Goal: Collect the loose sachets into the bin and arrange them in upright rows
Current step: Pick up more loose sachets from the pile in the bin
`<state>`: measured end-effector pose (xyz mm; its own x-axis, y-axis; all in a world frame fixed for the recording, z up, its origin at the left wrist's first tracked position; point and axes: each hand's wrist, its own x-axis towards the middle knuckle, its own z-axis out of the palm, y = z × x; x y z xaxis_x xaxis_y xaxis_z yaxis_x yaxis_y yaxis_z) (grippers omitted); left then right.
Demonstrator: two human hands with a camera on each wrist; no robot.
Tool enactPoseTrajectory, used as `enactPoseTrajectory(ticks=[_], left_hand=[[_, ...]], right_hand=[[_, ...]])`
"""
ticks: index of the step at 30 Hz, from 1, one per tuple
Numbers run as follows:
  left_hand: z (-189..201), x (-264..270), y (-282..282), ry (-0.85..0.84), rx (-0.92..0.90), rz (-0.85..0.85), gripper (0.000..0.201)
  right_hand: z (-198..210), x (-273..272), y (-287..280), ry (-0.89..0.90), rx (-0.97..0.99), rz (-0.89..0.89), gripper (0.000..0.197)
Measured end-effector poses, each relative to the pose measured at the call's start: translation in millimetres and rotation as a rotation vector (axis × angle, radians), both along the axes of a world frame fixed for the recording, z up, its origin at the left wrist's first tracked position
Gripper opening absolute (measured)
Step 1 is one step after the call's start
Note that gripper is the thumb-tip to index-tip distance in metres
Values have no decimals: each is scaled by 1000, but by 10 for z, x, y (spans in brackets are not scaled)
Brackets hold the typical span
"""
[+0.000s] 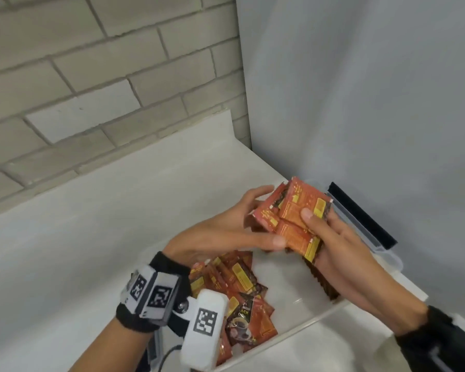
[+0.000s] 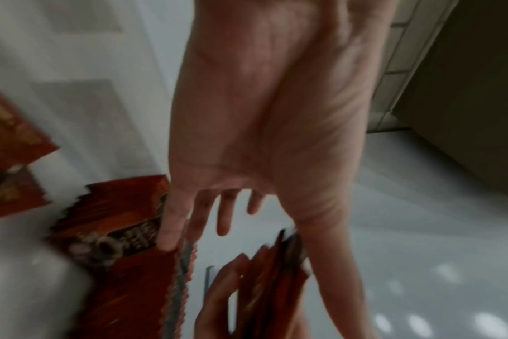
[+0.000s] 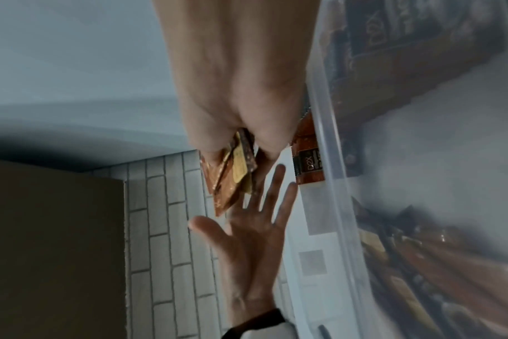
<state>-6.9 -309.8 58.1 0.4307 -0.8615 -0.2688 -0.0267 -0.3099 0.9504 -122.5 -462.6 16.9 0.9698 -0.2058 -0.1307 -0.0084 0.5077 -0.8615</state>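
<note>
A clear plastic bin [image 1: 306, 322] sits on a white counter in the head view. My right hand [image 1: 330, 234] holds a stack of red-orange sachets [image 1: 295, 216] above the bin, with the thumb pressed on the top one. My left hand [image 1: 242, 224] lies against the stack's left edge, its fingers straight and spread, as the right wrist view shows [image 3: 252, 229]. Loose sachets [image 1: 239, 291] lie in a heap in the bin's left part. Dark upright sachets [image 1: 320, 280] stand along its right wall, partly hidden by my right wrist.
The bin's clear lid with a black strip [image 1: 360, 213] lies behind the bin against a grey panel [image 1: 373, 89]. A brick wall [image 1: 91, 76] runs along the back. The white counter [image 1: 78, 224] stretches left of the bin.
</note>
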Motion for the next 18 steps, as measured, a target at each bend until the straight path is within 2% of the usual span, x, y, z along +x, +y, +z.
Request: enactPoseTrajectory(ticks=[3, 5, 7, 9, 12, 14, 18], left_hand=[[-133, -154, -185, 38, -64, -58, 60], [-203, -202, -260, 128, -109, -18, 50], [-244, -203, -279, 241, -170, -9, 47], [-268, -185, -274, 303, -220, -12, 45], [-274, -160, -254, 369, -249, 30, 50], [-293, -127, -239, 398, -262, 42, 54], [-279, -79, -216, 362, -260, 77, 50]], right_hand=[[18, 29, 31, -23, 15, -17, 44], [15, 38, 35, -50, 17, -48, 50], [-7, 45, -2, -94, 5, -93, 61], [-37, 44, -25, -129, -108, -108, 64], [-70, 43, -12, -135, -347, -171, 50], [-92, 44, -15, -131, -438, -255, 39], [-138, 44, -44, -58, -555, -356, 28]])
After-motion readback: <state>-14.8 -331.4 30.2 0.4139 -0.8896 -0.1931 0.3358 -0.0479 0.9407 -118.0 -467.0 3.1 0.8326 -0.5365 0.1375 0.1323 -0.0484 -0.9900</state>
